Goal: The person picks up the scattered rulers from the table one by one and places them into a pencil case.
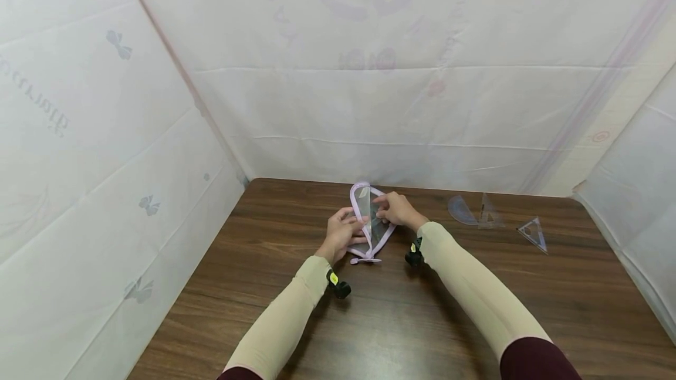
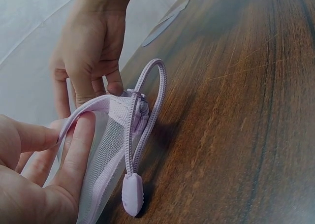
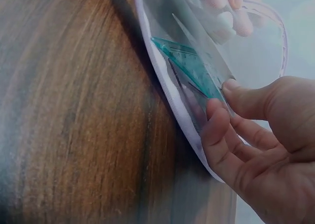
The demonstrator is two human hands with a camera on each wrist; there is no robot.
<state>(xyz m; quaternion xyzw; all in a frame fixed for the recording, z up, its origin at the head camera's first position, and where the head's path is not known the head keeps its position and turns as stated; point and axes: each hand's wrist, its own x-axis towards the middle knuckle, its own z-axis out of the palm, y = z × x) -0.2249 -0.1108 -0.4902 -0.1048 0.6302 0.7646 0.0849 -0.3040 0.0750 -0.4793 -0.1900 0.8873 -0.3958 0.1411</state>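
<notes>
A mesh zip pouch (image 1: 388,238) with lilac edging stands spread on the table. My left hand (image 1: 340,233) grips its left side, thumb on the lilac trim (image 2: 93,103) and fingers spread against the wall. From the zip end hangs a corded zip pull (image 2: 132,194). Inside the pouch lies a teal set square (image 3: 184,61), seen in the right wrist view through the see-through wall. My right hand (image 1: 398,210) reaches in from the right. Its thumb and index finger come together at the set square's lower corner; I cannot tell whether they also catch the pouch wall.
Right of the pouch on the brown wooden table (image 1: 369,333) lie a clear protractor (image 1: 462,210), a clear set square (image 1: 490,216) and a smaller set square (image 1: 534,233). White sheeting (image 1: 343,104) rises behind the table and along both sides.
</notes>
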